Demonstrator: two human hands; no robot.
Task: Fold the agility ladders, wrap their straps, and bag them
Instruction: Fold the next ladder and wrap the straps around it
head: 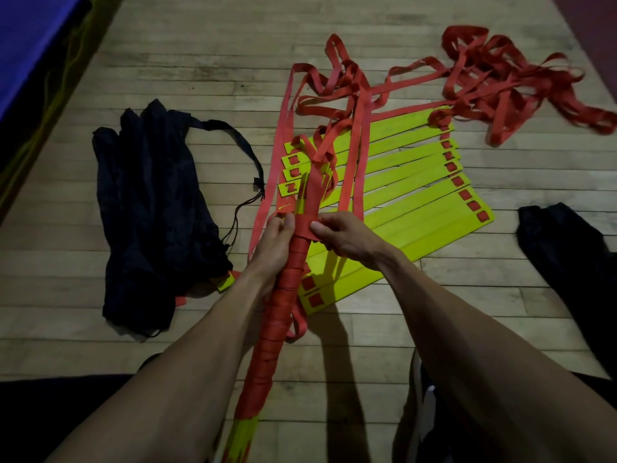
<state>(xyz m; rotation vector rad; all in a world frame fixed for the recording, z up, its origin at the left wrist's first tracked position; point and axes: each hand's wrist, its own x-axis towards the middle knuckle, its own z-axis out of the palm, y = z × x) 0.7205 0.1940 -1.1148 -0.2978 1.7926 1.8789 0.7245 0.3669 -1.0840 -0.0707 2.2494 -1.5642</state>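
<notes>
Right now both hands meet on a long bundle of stacked yellow plastic ladder rungs wound in red webbing strap [283, 295], which runs from the near edge of the pale wooden plank floor [200, 61] up toward the middle. The left hand [272, 245] grips the bundle from its left side, fingers curled round it just below the topmost wrap. The right hand [340, 233] pinches the red strap between thumb and fingertips where the last turn crosses the bundle. Above that turn the rung ends stand bare, and loose red strap lengths [347, 95] trail away from them toward the far side of the floor.

Under and beyond the bundle lies a second ladder, a fan of flat yellow rungs with red strap threaded through slots at their ends [417, 182], spread on the floor. Its tangled red webbing heap [507, 81] lies toward the far right corner.

Left of the hands, a crumpled dark drawstring fabric bag [150, 212] lies on the floor, with a yellow rung end [226, 282] poking out at its near side. A dark trouser leg [567, 248] shows at the right edge.
</notes>
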